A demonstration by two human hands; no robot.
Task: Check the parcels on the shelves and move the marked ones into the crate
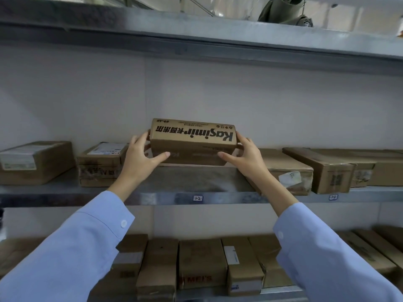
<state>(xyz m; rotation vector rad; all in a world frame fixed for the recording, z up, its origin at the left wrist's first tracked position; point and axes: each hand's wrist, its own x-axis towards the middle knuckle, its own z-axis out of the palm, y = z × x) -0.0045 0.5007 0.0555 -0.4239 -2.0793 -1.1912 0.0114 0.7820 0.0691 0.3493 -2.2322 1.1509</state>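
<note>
Parcel (193, 144) clasped between left hand (141, 156) and right hand (245, 156), fingers (139, 138) curled round its ends.

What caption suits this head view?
Left hand and right hand hold a brown cardboard Kasimir box at a grey metal shelf.

I see left hand (141, 155) gripping Kasimir box (193, 142) | right hand (242, 155) gripping opposite end | box between my fingers, above shelf (192, 182)
</note>
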